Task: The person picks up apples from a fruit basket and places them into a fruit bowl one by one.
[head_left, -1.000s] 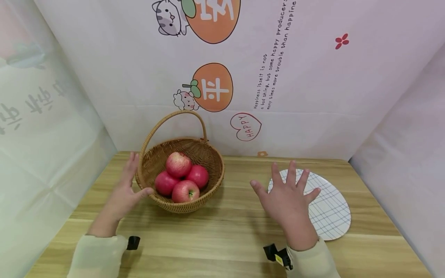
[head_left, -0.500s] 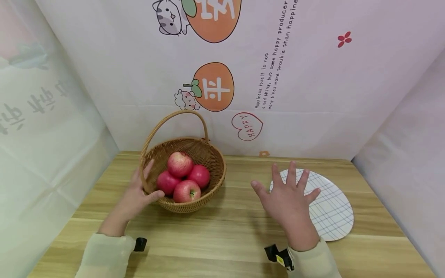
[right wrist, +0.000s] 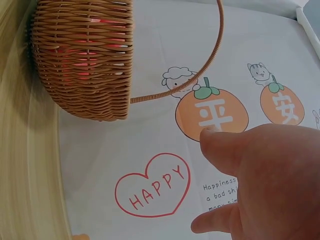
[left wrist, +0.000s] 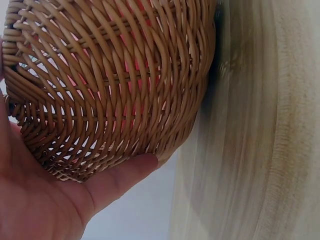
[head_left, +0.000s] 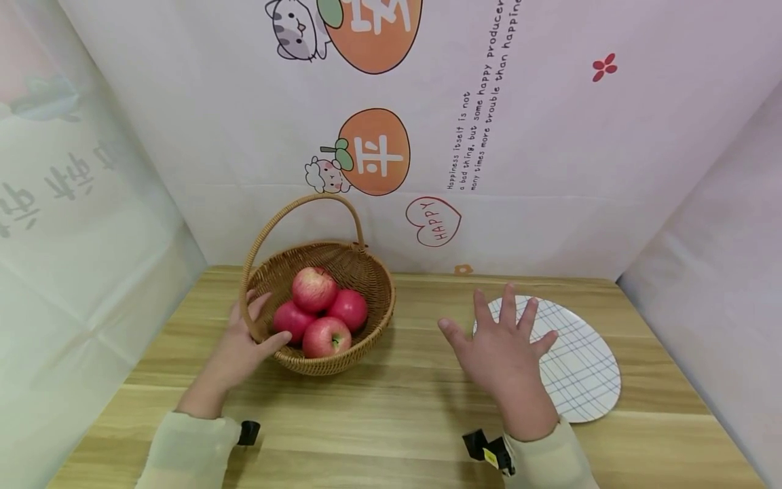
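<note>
In the head view a wicker basket (head_left: 379, 322) with a tall arched handle stands at the table's left, holding several red apples (head_left: 326, 337). My left hand (head_left: 235, 350) grips the basket's left side where the handle meets the rim. Its thumb lies over the near rim, and fingertips reach in over the edge. The left wrist view shows one finger (left wrist: 122, 177) along the outer weave. On the other side, my right hand (head_left: 504, 360) hovers palm down with fingers spread, holding nothing. It partly covers a white plate (head_left: 583, 367) with blue checked lines.
The wooden table (head_left: 366, 421) runs up to a white printed cloth (head_left: 550, 204) at the back. Cloth walls also flank the table at left and right. Black camera mounts (head_left: 489, 451) stick out from the wrists.
My left hand has moved right, from beside the basket onto its rim, and now grips it. The right hand stays spread in about the same place.
</note>
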Motion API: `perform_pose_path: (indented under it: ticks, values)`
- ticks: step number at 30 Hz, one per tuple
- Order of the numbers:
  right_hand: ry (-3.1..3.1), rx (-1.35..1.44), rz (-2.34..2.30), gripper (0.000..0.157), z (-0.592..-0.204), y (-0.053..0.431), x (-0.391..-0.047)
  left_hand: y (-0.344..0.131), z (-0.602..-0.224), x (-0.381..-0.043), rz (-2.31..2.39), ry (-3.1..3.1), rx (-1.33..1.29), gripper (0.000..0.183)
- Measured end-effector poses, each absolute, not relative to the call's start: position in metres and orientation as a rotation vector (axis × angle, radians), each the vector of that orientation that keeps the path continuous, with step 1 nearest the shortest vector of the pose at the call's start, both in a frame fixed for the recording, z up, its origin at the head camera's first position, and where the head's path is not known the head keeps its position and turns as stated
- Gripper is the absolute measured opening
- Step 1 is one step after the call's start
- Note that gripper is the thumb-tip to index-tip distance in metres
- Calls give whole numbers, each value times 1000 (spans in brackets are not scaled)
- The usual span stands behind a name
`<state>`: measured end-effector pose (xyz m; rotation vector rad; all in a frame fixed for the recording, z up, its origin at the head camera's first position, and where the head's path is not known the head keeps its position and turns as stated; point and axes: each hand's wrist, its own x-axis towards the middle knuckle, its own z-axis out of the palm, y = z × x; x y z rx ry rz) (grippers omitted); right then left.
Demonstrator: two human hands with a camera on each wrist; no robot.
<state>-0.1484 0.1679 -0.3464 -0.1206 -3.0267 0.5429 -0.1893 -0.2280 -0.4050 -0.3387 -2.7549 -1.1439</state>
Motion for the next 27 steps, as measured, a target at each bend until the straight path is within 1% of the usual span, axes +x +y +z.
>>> perform_pose_path:
  ticks: [5, 13, 27]
  values:
    - [-3035, -119, 545, 108, -346, 167, -148, -227, -405, -187, -1149, -2776, -303, 87]
    - [-3051, -115, 545, 108, -349, 166, -149, -222, -404, -181, -1069, -2773, -311, 82]
    - [-3048, -102, 528, 107, -350, 167, -149, -214, -402, -174, -1052, -2776, -344, 84]
